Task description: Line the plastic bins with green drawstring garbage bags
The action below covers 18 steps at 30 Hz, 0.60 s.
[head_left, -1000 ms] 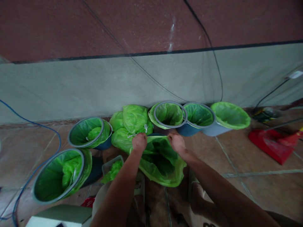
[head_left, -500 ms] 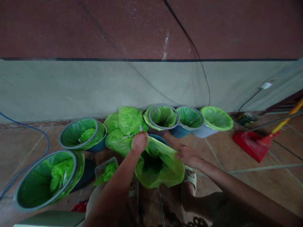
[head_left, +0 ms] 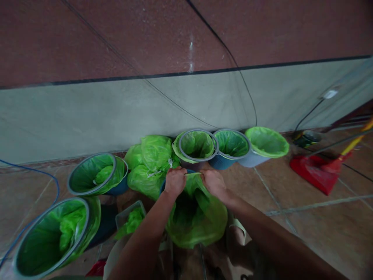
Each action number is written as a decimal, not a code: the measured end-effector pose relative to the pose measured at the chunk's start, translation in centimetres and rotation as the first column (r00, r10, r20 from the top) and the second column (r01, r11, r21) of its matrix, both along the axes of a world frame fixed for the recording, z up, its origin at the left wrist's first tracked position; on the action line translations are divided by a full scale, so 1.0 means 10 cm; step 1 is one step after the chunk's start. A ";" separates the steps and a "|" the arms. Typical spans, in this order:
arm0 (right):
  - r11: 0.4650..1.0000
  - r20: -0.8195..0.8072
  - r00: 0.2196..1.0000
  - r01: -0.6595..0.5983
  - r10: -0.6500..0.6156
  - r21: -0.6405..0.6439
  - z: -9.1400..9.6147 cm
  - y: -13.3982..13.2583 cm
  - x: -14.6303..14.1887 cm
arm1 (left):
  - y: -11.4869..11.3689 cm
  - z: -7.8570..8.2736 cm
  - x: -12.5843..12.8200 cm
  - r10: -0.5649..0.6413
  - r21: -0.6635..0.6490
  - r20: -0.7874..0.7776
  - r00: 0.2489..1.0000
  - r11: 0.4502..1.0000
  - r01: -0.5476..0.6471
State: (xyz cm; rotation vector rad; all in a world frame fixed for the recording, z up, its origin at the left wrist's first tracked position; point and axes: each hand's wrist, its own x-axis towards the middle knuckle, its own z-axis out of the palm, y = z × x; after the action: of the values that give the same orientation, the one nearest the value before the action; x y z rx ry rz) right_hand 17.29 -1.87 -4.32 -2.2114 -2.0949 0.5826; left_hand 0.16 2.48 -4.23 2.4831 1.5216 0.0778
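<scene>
Both my hands grip the far rim of a green plastic bag (head_left: pixel 201 225), whose mouth gapes toward me with a dark inside. My left hand (head_left: pixel 176 182) is closed on the rim at the left. My right hand (head_left: pixel 213 182) is closed on it a short way to the right, with the edge stretched between them. Behind the bag shows a bit of a blue bin's rim (head_left: pixel 190 171), mostly hidden. Tied green bags (head_left: pixel 156 152) lie piled just beyond my left hand, against the wall.
Bins lined in green, a blue one (head_left: pixel 230 156) among them, stand along the wall. Left are two grey-rimmed bins (head_left: pixel 87 229) and a clear tub (head_left: pixel 139 205) holding green plastic. A red dustpan (head_left: pixel 314 173) lies right; a blue hose (head_left: pixel 56 186) runs along the left.
My right hand has moved left and closed on the bag's far rim, near my left hand. The bag's near side hangs lower. The view has tilted slightly.
</scene>
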 end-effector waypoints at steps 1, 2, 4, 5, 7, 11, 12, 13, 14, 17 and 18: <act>1.000 -0.005 1.000 0.016 -0.016 -0.001 -0.01 0.02 0.06 | 0.02 0.00 -0.02 0.021 -0.012 -0.010 1.000 1.000 -0.021; 1.000 -0.007 1.000 0.030 -0.030 -0.006 -0.02 0.03 0.12 | 0.04 0.00 -0.05 0.044 -0.019 -0.021 0.999 0.999 -0.045; 0.998 0.003 0.998 0.058 -0.058 -0.016 -0.04 0.06 0.20 | 0.08 0.01 -0.12 0.101 -0.026 -0.044 0.994 0.994 -0.102; 0.997 0.015 0.997 0.076 -0.075 -0.025 -0.04 0.07 0.23 | 0.09 0.01 -0.15 0.131 -0.030 -0.054 0.990 0.991 -0.133; 0.991 0.035 0.992 0.120 -0.118 -0.051 -0.03 0.09 0.26 | 0.12 0.02 -0.22 0.199 -0.037 -0.068 0.978 0.979 -0.201; 0.980 0.019 0.989 0.149 -0.148 -0.135 0.05 0.13 0.32 | 0.17 0.05 -0.33 0.316 -0.036 -0.073 0.946 0.947 -0.320; 0.976 0.009 0.988 0.153 -0.154 -0.156 0.06 0.14 0.35 | 0.18 0.07 -0.35 0.342 -0.033 -0.071 0.937 0.938 -0.345; 0.972 -0.003 0.987 0.161 -0.164 -0.173 0.06 0.14 0.39 | 0.19 0.08 -0.37 0.363 -0.031 -0.068 0.929 0.930 -0.366; 0.968 -0.012 0.985 0.169 -0.175 -0.186 0.05 0.14 0.42 | 0.20 0.09 -0.39 0.383 -0.026 -0.065 0.922 0.923 -0.385; 0.966 -0.033 0.984 0.163 -0.173 -0.201 0.01 0.12 0.51 | 0.22 0.10 -0.43 0.409 -0.011 -0.043 0.912 0.912 -0.410; 0.971 -0.037 0.986 0.153 -0.162 -0.181 -0.01 0.10 0.53 | 0.22 0.10 -0.43 0.406 -0.010 -0.037 0.913 0.914 -0.406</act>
State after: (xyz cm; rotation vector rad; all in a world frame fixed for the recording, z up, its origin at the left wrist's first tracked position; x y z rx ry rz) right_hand 22.55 -0.89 -4.38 -2.3989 -1.8877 0.8340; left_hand -4.12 4.70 -3.20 2.1225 2.0206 0.0904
